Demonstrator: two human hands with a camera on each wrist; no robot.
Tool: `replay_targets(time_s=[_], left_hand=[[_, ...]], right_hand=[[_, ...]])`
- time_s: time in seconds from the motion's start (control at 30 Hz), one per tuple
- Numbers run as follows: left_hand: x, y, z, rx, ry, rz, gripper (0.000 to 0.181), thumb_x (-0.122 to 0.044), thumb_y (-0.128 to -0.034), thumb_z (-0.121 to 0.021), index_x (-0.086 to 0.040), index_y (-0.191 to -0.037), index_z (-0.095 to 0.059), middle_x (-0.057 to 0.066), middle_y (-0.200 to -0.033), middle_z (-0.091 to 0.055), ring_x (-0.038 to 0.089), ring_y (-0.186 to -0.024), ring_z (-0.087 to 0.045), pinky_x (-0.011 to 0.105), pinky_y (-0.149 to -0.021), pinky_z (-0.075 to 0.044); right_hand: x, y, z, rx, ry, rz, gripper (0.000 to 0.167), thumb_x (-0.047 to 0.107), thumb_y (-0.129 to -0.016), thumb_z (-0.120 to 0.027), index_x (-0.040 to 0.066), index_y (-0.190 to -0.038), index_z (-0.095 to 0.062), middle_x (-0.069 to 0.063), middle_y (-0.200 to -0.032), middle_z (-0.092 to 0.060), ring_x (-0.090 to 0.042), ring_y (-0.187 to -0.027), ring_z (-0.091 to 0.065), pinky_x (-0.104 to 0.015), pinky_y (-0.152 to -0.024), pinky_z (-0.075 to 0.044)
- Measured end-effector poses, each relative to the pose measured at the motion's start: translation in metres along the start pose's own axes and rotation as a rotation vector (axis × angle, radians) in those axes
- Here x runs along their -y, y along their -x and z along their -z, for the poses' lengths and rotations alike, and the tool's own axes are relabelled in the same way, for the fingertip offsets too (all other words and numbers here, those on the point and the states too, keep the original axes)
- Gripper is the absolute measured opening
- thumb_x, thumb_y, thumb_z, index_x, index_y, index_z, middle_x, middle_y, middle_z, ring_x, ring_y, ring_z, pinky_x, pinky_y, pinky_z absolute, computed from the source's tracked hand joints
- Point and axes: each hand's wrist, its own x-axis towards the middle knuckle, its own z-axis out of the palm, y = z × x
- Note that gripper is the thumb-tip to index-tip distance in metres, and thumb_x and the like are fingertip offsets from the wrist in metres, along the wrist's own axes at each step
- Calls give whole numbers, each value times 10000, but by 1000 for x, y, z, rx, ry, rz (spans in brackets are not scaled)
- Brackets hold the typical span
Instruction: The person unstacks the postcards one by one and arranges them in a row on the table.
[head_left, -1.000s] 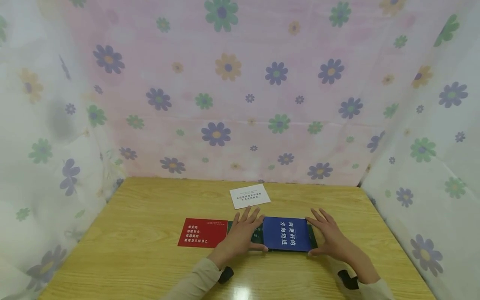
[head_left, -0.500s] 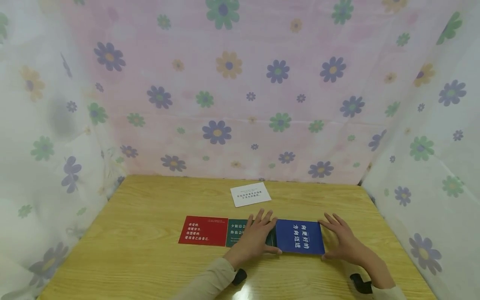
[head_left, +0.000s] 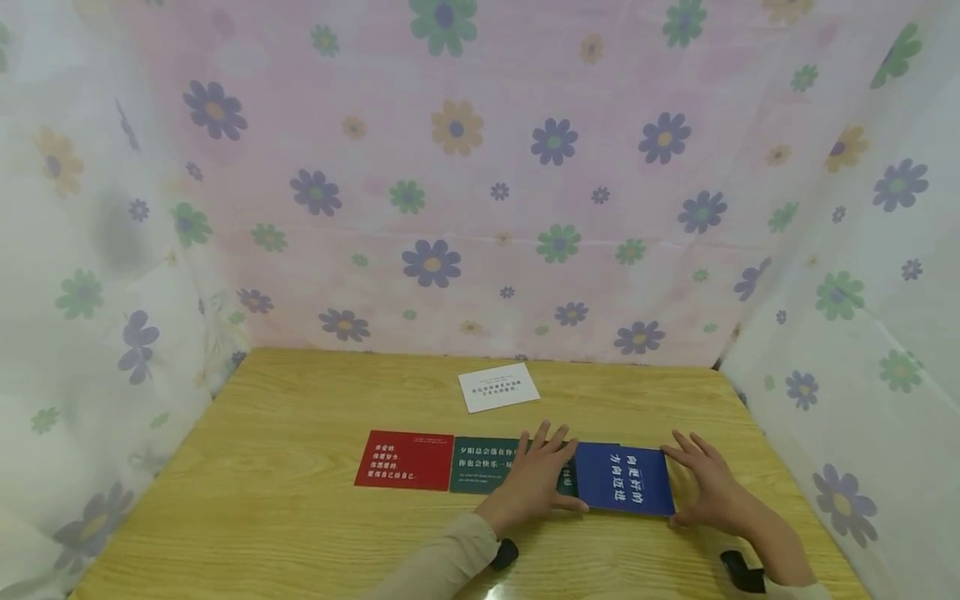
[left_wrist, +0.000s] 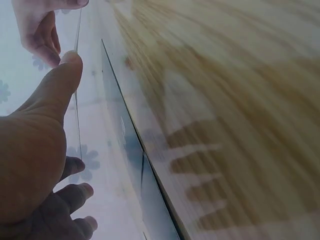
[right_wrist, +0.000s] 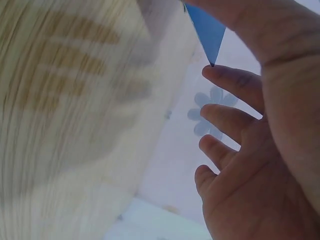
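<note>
A blue card with white lettering is held slightly above the table, between both hands. My left hand grips its left side, with the thumb at the near corner and fingers toward the far one. On the right side, thumb and index finger of my right hand pinch the card's edge; its blue underside shows in the right wrist view. Below my left hand lies a green card. More dark green shows beside the blue card, largely hidden. Left of the green card sits a red card.
A white card lies farther back on the wooden table. Behind the table hangs a flowered curtain, with curtain sides to the left and right. Black straps show at the wrists.
Both hands have moved right with the blue card, which also came slightly nearer. More of the green card is uncovered. The red and white cards have stayed put.
</note>
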Motion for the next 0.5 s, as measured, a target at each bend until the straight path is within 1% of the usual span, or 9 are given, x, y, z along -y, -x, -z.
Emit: replay_targets(time_s=[0.17, 0.23, 0.3, 0.5], left_hand=[[-10, -9, -3, -26, -35, -1, 975, -592, -779, -814, -184, -1570, -415, 74, -1658, -325, 351, -1556, -203, 602, -1219, -250], [-13, -14, -6, -27, -40, 4, 971, -593, -780, -811, -187, -1569, -417, 69, -1659, -324, 346, -1557, -200, 593, -1223, -249], [-17, -18, -10, -25, -40, 8, 967, -594, -782, -810, -185, -1567, -420, 64, -1660, -323, 339, -1559, -199, 586, -1227, -248], [-26, -31, -17, -24, -51, 6, 952, -621, -785, -792, -191, -1557, -438, 51, -1652, -338, 321, -1557, -215, 562, -1229, -260]], right_hand=[[-8, 3, 6, -39, 81, 26, 1049, 261, -427, -1033, -56, -1333, -611, -387, -1479, -415, -623, -1349, -287, -809, -996, -303], [-11, 2, 8, -46, 115, 30, 1046, 281, -414, -1033, -50, -1318, -624, -391, -1467, -427, -627, -1341, -298, -805, -999, -301], [-15, 2, 11, -39, 158, 32, 1051, 315, -409, -1033, -43, -1312, -632, -393, -1463, -432, -631, -1332, -310, -801, -998, -307], [-27, -1, 23, -1, 223, 29, 1057, 368, -390, -1032, -41, -1287, -649, -400, -1462, -429, -647, -1328, -310, -792, -1019, -278]])
